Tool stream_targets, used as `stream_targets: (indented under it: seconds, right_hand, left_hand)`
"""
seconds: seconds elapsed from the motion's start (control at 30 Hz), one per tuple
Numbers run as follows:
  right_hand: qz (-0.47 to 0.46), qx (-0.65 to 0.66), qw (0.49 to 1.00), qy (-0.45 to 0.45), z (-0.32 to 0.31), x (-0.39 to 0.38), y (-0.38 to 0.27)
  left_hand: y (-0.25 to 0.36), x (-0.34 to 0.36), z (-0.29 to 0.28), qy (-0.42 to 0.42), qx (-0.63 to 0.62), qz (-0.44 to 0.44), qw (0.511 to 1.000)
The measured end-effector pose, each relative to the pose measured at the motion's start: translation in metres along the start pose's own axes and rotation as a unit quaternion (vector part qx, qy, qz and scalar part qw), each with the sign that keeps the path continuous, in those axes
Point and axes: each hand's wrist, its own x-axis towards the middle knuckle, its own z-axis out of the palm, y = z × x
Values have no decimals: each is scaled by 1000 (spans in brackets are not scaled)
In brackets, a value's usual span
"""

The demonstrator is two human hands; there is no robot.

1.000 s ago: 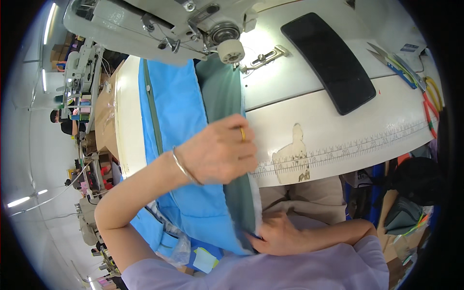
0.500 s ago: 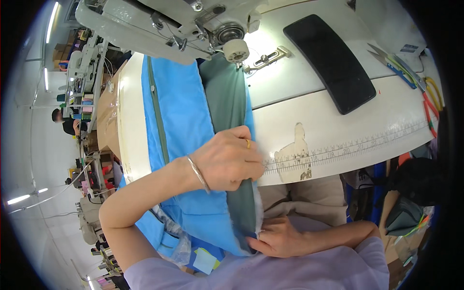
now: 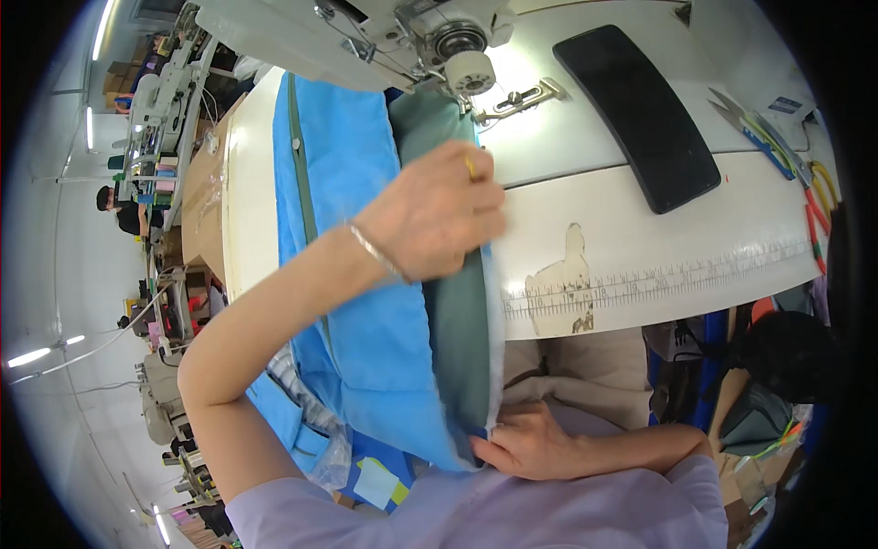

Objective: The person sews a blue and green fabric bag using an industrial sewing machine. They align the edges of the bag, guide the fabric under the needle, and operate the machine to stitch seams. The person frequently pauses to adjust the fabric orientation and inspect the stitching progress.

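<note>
A blue fabric piece [image 3: 380, 366] with a green strip [image 3: 460, 339] along its right side runs from under the sewing machine head [image 3: 430, 46] toward my lap. My left hand [image 3: 434, 215], wearing a bracelet and a ring, is closed over the green strip's right edge just below the presser foot, slightly blurred. What its fingertips pinch is mostly hidden beneath the hand. Near my body, my right hand [image 3: 530, 444] pinches the lower end of the same fabric at its pale raw edge. A metal seam guide [image 3: 521, 101] sits right of the needle area.
A black phone [image 3: 637, 119] lies on the white table [image 3: 640, 261], which carries a printed ruler strip. Scissors [image 3: 754, 133] lie at the far right. Clear plastic and folded blue fabric [image 3: 297, 416] hang at lower left. Another person [image 3: 123, 210] is in the left background.
My left hand has slid up along the fabric edge toward the presser foot. The right hand keeps its pinch at the lower end. The whole view has shifted slightly.
</note>
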Motion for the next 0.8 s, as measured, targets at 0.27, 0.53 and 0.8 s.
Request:
stream_targets:
  seconds: [0.27, 0.53, 0.8]
  right_hand:
    - [25, 6, 1000, 2, 3, -3, 5]
    - [80, 26, 996, -29, 2, -10, 10]
    - [124, 50, 991, -21, -1, -10, 9]
  left_hand:
    - [109, -23, -1, -120, -97, 31, 988]
    - [79, -38, -19, 61, 26, -98, 993]
    - [57, -52, 2, 83, 42, -165, 982]
